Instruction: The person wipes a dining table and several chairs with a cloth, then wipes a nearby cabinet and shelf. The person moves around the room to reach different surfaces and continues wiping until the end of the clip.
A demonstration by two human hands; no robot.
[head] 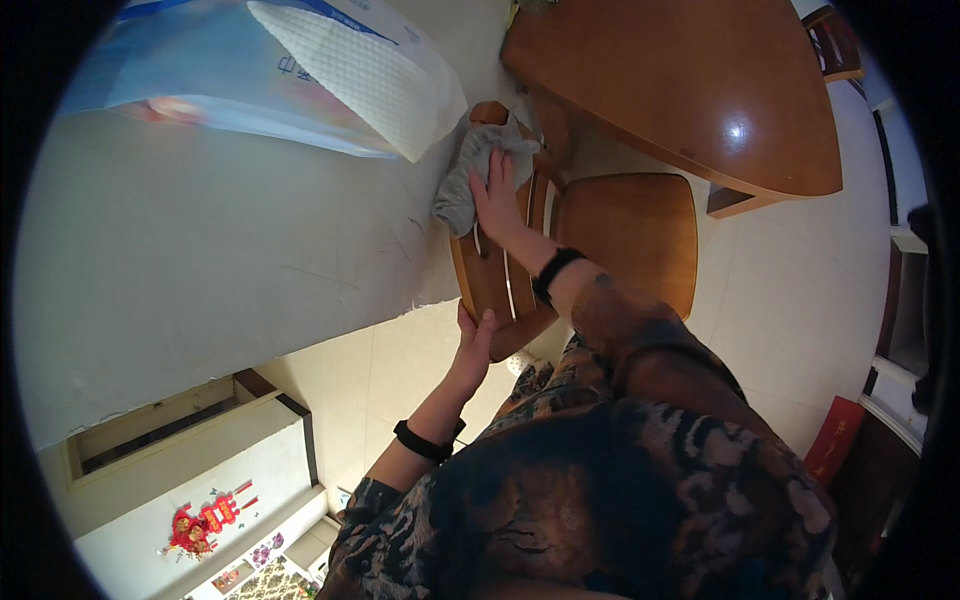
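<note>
A brown wooden chair stands before me, its slatted backrest [487, 289] close to the pale wall and its flat seat [626, 236] to the right. Draped over the far part of the backrest is a grey cloth [459, 191]. My right hand [499, 199] holds this cloth against the wood, fingers stretched out along it and thumb apart. The slats under the cloth are hidden. At the near end of the backrest, my left hand [475, 349] grips its edge with the thumb on top. A black band circles each wrist.
Beyond the chair is a wooden table [675, 82] with a rounded edge. A plastic package with white textured sheet material [375, 82] is at the upper left, near the wall [210, 247]. Pale floor tiles [772, 300] extend right. Red ornaments [206, 521] hang at lower left.
</note>
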